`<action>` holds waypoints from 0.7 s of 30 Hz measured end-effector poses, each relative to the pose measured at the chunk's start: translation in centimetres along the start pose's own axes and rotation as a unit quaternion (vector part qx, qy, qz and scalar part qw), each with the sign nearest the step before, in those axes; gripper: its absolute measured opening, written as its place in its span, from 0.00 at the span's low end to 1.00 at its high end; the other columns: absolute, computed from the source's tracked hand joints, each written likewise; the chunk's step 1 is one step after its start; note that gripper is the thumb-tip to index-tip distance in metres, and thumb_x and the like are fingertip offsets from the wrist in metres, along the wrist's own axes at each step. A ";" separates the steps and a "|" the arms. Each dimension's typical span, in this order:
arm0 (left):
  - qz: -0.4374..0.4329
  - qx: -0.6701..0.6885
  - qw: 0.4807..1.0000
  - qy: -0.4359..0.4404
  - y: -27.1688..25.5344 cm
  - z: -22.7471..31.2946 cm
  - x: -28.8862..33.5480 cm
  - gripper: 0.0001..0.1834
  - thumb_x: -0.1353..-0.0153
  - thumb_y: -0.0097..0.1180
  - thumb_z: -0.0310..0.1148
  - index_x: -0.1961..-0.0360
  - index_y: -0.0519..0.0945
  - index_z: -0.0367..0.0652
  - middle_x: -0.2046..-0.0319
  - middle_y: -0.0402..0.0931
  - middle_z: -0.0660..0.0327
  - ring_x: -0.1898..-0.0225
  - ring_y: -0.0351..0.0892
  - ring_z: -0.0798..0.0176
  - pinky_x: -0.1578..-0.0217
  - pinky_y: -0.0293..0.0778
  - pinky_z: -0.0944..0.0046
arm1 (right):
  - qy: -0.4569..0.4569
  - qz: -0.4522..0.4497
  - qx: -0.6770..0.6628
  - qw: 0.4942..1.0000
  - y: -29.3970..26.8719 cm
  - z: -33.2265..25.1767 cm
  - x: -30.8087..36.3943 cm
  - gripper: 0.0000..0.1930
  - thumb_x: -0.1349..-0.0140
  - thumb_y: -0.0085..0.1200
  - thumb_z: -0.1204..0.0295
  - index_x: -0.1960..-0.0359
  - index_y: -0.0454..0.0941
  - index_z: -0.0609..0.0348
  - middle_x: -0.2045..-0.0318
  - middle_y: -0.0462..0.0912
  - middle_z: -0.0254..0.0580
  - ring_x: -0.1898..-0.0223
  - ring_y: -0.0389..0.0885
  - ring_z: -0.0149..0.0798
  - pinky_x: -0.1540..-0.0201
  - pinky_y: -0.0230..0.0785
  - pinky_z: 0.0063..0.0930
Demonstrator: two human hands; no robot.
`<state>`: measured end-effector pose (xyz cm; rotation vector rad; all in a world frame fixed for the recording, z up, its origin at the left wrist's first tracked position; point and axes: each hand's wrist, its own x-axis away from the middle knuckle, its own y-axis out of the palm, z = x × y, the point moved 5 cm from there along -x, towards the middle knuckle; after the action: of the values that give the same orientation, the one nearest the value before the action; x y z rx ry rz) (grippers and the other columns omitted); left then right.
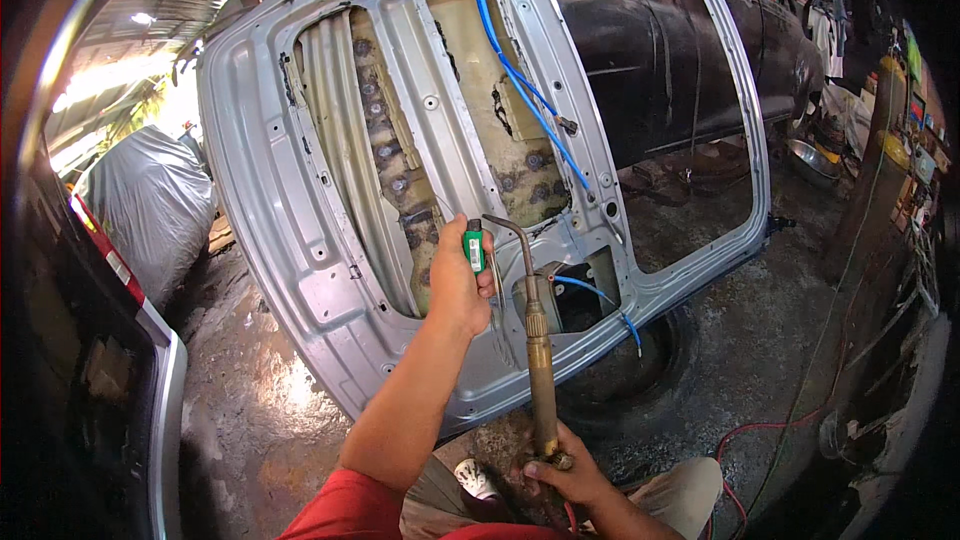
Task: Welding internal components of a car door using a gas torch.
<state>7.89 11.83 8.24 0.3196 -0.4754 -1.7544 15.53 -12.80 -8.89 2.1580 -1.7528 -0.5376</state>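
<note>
My left hand (458,285) is closed around a green lighter (474,250), held upright with its dark top beside my thumb. A thin rod or wire (498,275) runs down by the same fingers; whether I grip it is hard to see. My right hand (573,470) wraps the lower end of a brass-coloured gas torch (541,380), near its valve knob. The torch points up and away, and its bent tip (505,224) ends just right of the lighter. No flame shows. Beyond both hands leans a silver vehicle door (425,90), its inner side facing me.
A blue cable (515,75) hangs across the door. Beneath the door's lower edge is a tyre (650,370). A red hose (735,440) lies at right, near a tall cylinder (875,150). A dark vehicle (640,70) stands behind, a grey-covered object (150,205) at left.
</note>
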 end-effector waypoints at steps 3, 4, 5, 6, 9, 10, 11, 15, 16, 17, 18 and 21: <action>0.013 0.068 0.998 -0.001 -1.8 -1.6 -0.1 0.18 0.24 0.40 0.46 0.66 0.77 0.49 0.77 0.73 0.67 0.83 0.63 0.72 0.85 0.56 0.68 | -0.025 0.038 0.039 0.998 0.1 -0.3 0.1 0.25 0.31 0.62 0.78 0.37 0.63 0.59 0.61 0.86 0.48 0.71 0.81 0.30 0.68 0.76 0.26; 0.019 0.083 0.996 -0.006 -2.3 -2.0 0.0 0.16 0.24 0.39 0.43 0.63 0.77 0.48 0.75 0.74 0.66 0.82 0.65 0.72 0.85 0.58 0.68 | -0.008 0.026 0.007 1.000 0.1 -0.4 0.1 0.25 0.31 0.61 0.78 0.37 0.63 0.58 0.60 0.86 0.49 0.71 0.81 0.30 0.68 0.75 0.25; 0.025 0.097 0.995 -0.011 -2.7 -2.2 0.0 0.15 0.23 0.38 0.40 0.61 0.77 0.47 0.74 0.75 0.65 0.81 0.66 0.72 0.84 0.59 0.68 | 0.010 0.013 -0.024 1.000 0.2 -0.7 0.2 0.24 0.31 0.61 0.78 0.38 0.63 0.58 0.60 0.86 0.50 0.71 0.81 0.30 0.68 0.75 0.24; 0.023 0.097 0.995 -0.011 -2.6 -2.2 0.4 0.15 0.23 0.38 0.40 0.61 0.77 0.47 0.74 0.75 0.65 0.81 0.66 0.72 0.84 0.59 0.68 | 0.009 0.014 -0.024 1.000 0.2 -1.0 0.2 0.24 0.31 0.61 0.78 0.38 0.63 0.58 0.60 0.86 0.50 0.71 0.81 0.30 0.68 0.75 0.24; 0.043 0.096 0.994 -0.027 -2.2 -2.9 1.8 0.14 0.24 0.43 0.42 0.61 0.78 0.48 0.76 0.75 0.67 0.81 0.67 0.73 0.84 0.61 0.69 | 0.008 0.000 -0.086 0.996 0.2 -1.6 0.6 0.24 0.30 0.59 0.79 0.37 0.63 0.56 0.59 0.86 0.51 0.69 0.81 0.30 0.66 0.75 0.23; 0.001 0.037 0.999 -0.039 -1.9 -3.2 2.6 0.12 0.25 0.47 0.42 0.62 0.78 0.49 0.76 0.74 0.68 0.82 0.66 0.74 0.83 0.61 0.71 | 0.009 0.007 -0.070 0.997 0.2 -1.7 0.6 0.24 0.31 0.59 0.78 0.37 0.63 0.56 0.59 0.86 0.52 0.68 0.81 0.30 0.65 0.75 0.23; -0.041 -0.022 0.998 -0.050 -1.7 -3.7 3.6 0.11 0.26 0.51 0.42 0.62 0.78 0.49 0.77 0.73 0.69 0.82 0.65 0.76 0.82 0.60 0.72 | 0.010 0.014 -0.053 0.998 0.2 -1.9 0.7 0.24 0.31 0.59 0.78 0.37 0.63 0.55 0.59 0.86 0.52 0.68 0.82 0.31 0.64 0.75 0.23; -0.191 -0.124 0.969 -0.098 -1.3 -5.6 9.0 0.11 0.30 0.65 0.43 0.60 0.81 0.48 0.76 0.68 0.77 0.76 0.61 0.81 0.76 0.56 0.74 | 0.023 0.077 0.065 0.995 -0.1 -1.4 1.4 0.27 0.33 0.64 0.76 0.36 0.66 0.57 0.55 0.84 0.42 0.60 0.83 0.30 0.60 0.78 0.25; -0.197 -0.101 0.972 -0.080 -1.3 -5.5 9.8 0.11 0.31 0.67 0.41 0.60 0.81 0.47 0.75 0.69 0.77 0.76 0.61 0.81 0.77 0.56 0.74 | 0.036 0.058 0.019 0.997 0.3 -1.4 1.4 0.30 0.35 0.67 0.74 0.34 0.67 0.58 0.54 0.83 0.37 0.55 0.83 0.29 0.59 0.79 0.26; -0.202 -0.077 0.974 -0.063 -1.3 -5.2 10.5 0.10 0.32 0.68 0.39 0.60 0.81 0.46 0.75 0.70 0.76 0.77 0.62 0.81 0.77 0.57 0.74 | 0.036 0.060 0.021 0.997 0.8 -1.7 1.5 0.30 0.35 0.67 0.74 0.34 0.67 0.58 0.54 0.83 0.37 0.55 0.83 0.29 0.59 0.79 0.26; -0.207 -0.073 0.973 -0.064 -1.9 -5.1 10.4 0.10 0.32 0.68 0.39 0.60 0.81 0.46 0.75 0.70 0.76 0.77 0.62 0.81 0.77 0.57 0.74 | 0.069 0.053 -0.002 0.996 1.7 -2.4 1.6 0.32 0.35 0.68 0.73 0.33 0.66 0.57 0.54 0.82 0.37 0.54 0.84 0.29 0.59 0.79 0.26; -0.203 -0.049 0.974 -0.085 -4.0 -4.2 10.0 0.10 0.32 0.69 0.37 0.60 0.81 0.45 0.73 0.74 0.75 0.78 0.63 0.81 0.78 0.57 0.74 | 0.093 0.053 -0.013 0.994 3.7 -3.1 0.9 0.35 0.39 0.71 0.70 0.32 0.65 0.57 0.54 0.82 0.39 0.60 0.84 0.32 0.63 0.79 0.27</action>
<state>4.01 2.29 3.04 0.2062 -0.4667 -2.2088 13.95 -14.47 -4.56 2.0120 -1.7370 -0.3194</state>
